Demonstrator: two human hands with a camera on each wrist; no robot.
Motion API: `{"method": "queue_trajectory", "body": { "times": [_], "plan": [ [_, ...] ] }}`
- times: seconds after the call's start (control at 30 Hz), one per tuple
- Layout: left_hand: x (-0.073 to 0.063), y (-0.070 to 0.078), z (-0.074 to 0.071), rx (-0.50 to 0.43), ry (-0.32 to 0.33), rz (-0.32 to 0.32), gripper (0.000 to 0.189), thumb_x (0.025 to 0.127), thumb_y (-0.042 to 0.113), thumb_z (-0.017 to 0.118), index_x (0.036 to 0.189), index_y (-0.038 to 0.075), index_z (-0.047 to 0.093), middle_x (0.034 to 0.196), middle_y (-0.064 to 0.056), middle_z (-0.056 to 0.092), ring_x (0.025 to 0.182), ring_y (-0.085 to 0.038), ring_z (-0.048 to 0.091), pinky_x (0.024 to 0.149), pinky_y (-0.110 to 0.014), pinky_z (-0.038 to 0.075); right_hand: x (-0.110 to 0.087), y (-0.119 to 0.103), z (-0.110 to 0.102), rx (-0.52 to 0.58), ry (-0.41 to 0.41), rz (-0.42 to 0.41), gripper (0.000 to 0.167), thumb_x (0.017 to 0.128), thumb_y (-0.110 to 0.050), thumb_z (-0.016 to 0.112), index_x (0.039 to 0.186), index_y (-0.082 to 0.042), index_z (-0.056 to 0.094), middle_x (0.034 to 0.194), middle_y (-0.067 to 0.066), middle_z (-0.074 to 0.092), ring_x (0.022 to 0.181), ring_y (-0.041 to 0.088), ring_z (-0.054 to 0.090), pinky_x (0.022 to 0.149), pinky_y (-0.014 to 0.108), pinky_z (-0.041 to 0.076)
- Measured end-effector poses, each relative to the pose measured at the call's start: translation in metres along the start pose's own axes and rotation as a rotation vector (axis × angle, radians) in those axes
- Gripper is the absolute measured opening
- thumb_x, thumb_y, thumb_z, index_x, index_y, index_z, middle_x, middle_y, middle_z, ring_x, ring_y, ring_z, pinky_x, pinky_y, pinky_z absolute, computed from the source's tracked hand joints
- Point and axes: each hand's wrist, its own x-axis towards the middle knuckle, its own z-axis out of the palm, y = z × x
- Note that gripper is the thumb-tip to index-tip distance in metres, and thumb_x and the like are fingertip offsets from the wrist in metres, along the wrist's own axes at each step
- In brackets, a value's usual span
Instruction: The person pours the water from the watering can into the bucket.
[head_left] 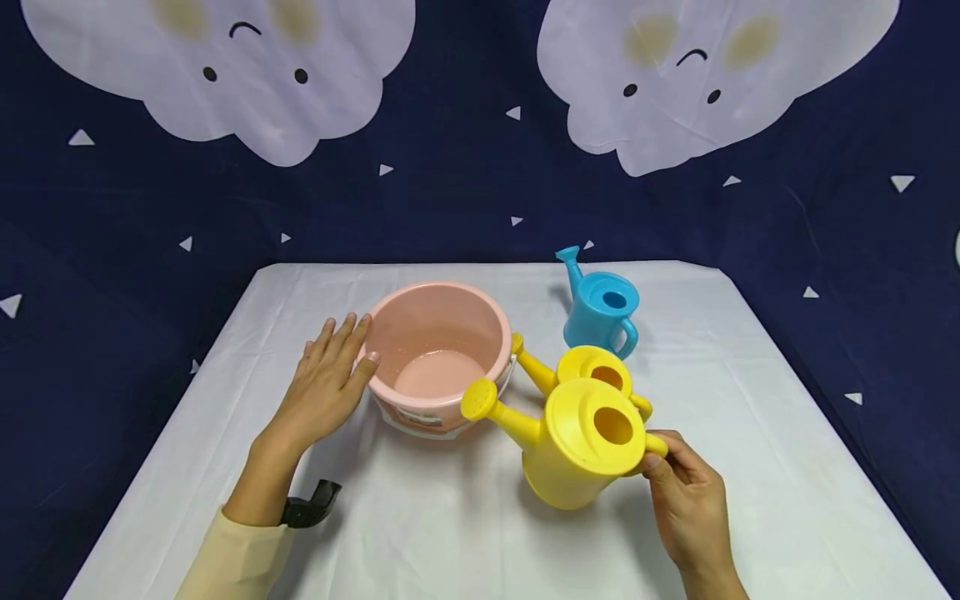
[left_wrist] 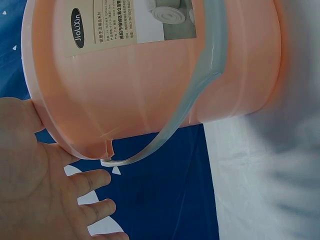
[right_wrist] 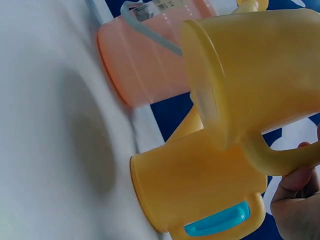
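Note:
My right hand (head_left: 686, 500) grips the handle of a yellow watering can (head_left: 562, 467), which is raised off the table. Its spout points left, with the sprinkler head near the front right rim of a pink bucket (head_left: 427, 325). Against the bucket's left rim rests my left hand (head_left: 326, 387), fingers straight and spread. In the right wrist view, the raised can's underside shows above a second yellow watering can (right_wrist: 195, 180) standing on the table. The head view has that second can partly hidden behind the first.
A blue watering can (head_left: 588, 321) stands farther back to the right, spout toward the back left. The bucket's pale carrying handle (left_wrist: 195, 85) hangs down along its front. A white cloth covers the table (head_left: 420, 533); a dark blue patterned backdrop (head_left: 450, 200) rises behind.

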Motion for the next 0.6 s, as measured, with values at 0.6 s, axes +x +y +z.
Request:
{"method": "queue_trajectory", "body": {
  "times": [0.6],
  "plan": [
    [-0.001,0.001,0.000,-0.004,0.000,-0.002,0.059,0.101,0.049,0.024,0.153,0.024,0.010,0.160,-0.012,0.010,0.148,-0.035,-0.005,0.114,-0.064,0.000,-0.007,0.012,-0.008,-0.025,-0.005,0.015,0.025,0.090,0.019,0.041,0.112,0.021,0.053,0.106,0.008,0.061,0.090,0.013,0.057,0.078,0.019,0.050]
  ]
}}
